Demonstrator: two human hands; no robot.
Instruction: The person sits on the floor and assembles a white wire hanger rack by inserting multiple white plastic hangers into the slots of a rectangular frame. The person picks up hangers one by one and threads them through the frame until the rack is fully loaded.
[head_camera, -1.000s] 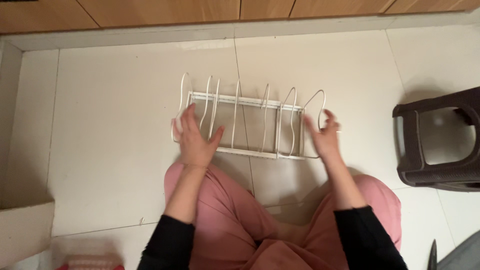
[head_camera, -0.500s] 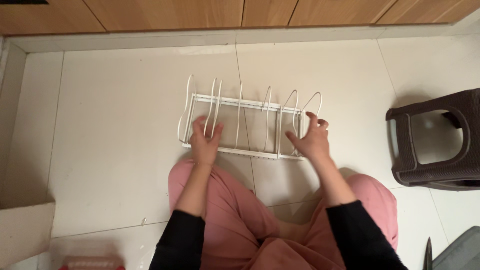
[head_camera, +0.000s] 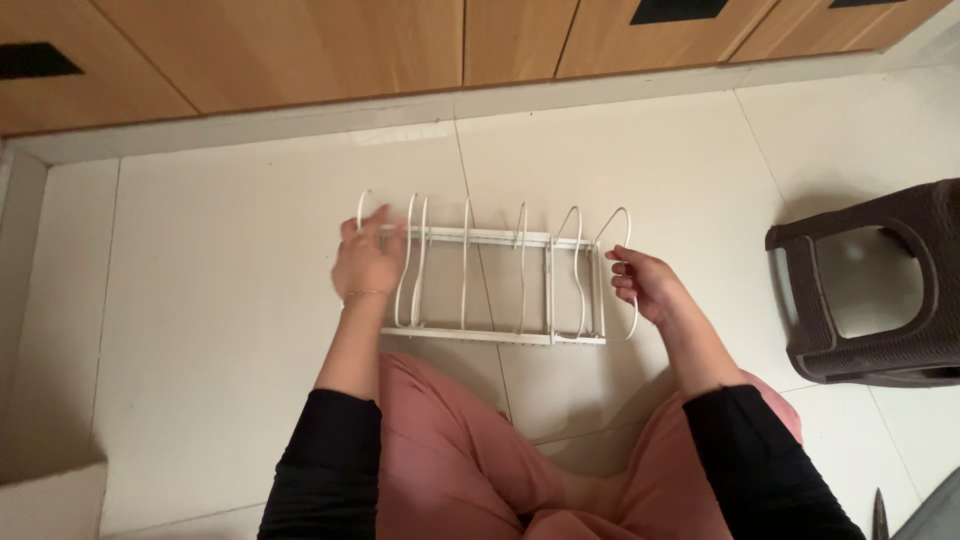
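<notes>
A white wire rack (head_camera: 490, 280) with several upright curved dividers lies on the pale tiled floor in front of my knees. My left hand (head_camera: 366, 262) grips its left end, fingers wrapped over the leftmost wire loop. My right hand (head_camera: 645, 285) is closed around the rightmost wire loop at the rack's right end. Both arms wear black sleeves, and my legs in pink trousers (head_camera: 470, 450) are folded below the rack.
A dark brown woven plastic stool (head_camera: 870, 290) lies on its side at the right. Wooden cabinet fronts (head_camera: 330, 45) run along the back above a pale plinth. A cardboard box corner (head_camera: 50, 500) shows at bottom left.
Both hands have moved outward from open, hovering poses to close on the rack's two end loops. The view has tilted up, showing more of the cabinets.
</notes>
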